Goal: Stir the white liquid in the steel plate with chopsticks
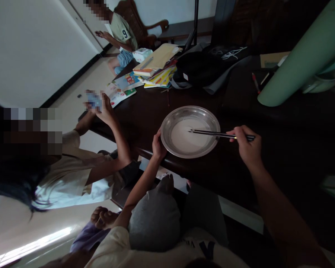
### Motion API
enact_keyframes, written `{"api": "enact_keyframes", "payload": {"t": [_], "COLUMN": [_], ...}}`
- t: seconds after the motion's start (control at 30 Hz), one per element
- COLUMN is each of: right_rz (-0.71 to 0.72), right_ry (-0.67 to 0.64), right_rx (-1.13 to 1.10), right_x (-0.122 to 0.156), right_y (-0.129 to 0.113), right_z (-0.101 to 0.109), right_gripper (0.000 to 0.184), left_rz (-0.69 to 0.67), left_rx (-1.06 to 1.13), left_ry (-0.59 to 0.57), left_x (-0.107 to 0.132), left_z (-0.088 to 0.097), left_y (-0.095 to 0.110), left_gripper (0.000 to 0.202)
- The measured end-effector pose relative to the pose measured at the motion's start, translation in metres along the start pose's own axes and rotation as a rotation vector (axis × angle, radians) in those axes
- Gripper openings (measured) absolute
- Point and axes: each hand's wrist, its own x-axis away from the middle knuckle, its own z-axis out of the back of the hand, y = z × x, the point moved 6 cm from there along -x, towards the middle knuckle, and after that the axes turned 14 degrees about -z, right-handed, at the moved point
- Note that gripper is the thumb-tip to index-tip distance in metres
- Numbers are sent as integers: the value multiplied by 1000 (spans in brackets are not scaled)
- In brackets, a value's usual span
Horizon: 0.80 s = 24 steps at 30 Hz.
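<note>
A round metal plate (206, 121) with pale liquid in it sits on the dark table (281, 123), close to its near edge. My left hand (158, 146) grips the plate's left rim, fingers closed on it. My right hand (247, 144) is closed around a pair of dark chopsticks (212, 133), held level over the plate. Their tips rest above the plate's middle.
A person seated at my left holds a phone (94, 99) near the table corner. Another person sits on the floor at the back. Books (156, 67), a black bag (209, 67), a pen (255, 82) and a green roll (304, 56) lie on the table's far side.
</note>
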Motion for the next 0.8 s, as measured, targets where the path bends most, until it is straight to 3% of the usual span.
{"api": "enact_keyframes", "payload": {"t": [0.1, 0.27, 0.47, 0.67, 0.8], "right_rz": [-15, 7, 18, 16, 19], "right_ry": [76, -114, 78, -80, 48], "right_rx": [-50, 14, -31, 12, -2], "right_x": [-1, 2, -1, 2, 0], "right_y": [2, -1, 2, 0, 1], "right_z": [7, -10, 6, -8, 3], "right_gripper": [55, 52, 56, 47, 51], "left_rz": [-8, -12, 8, 4, 12], "left_rx": [12, 9, 25, 32, 32], "left_ry": [5, 14, 32, 53, 61], "left_x": [-1, -1, 0, 1, 2], "left_z": [1, 2, 1, 0, 0], "left_y": [-1, -2, -1, 0, 1], "left_gripper": [24, 25, 24, 27, 28]}}
